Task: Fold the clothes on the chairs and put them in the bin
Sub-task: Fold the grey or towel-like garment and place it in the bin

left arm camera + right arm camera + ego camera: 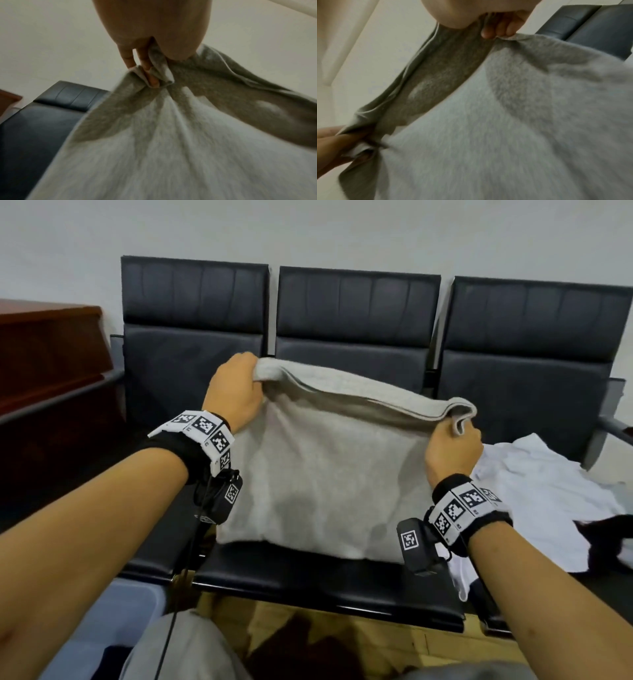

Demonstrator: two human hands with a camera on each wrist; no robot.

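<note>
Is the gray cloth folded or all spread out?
Folded. The gray cloth hangs doubled over, both hands pinching its layered top edge.

Both arms out fwd; left hand [236, 392] & right hand [452, 448] fisted, pinching cloth [322, 467].

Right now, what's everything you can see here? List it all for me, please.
grey garment: one, light grey, held up over the middle seat, its lower edge on the seat
white garment: one, white, crumpled on the right seat
dark garment: one, black, on the right seat beside the white one, partly out of view
chairs: three joined, black, against the wall
bin: one, pale blue, on the floor at lower left
cabinet: one, reddish brown, far left
wall: white, behind the chairs
floor: wood, patterned, below the seats
left hand: grips the grey garment's top left corner
right hand: grips its top right corner
wrist bands: two, white with black square markers, one per wrist
</note>
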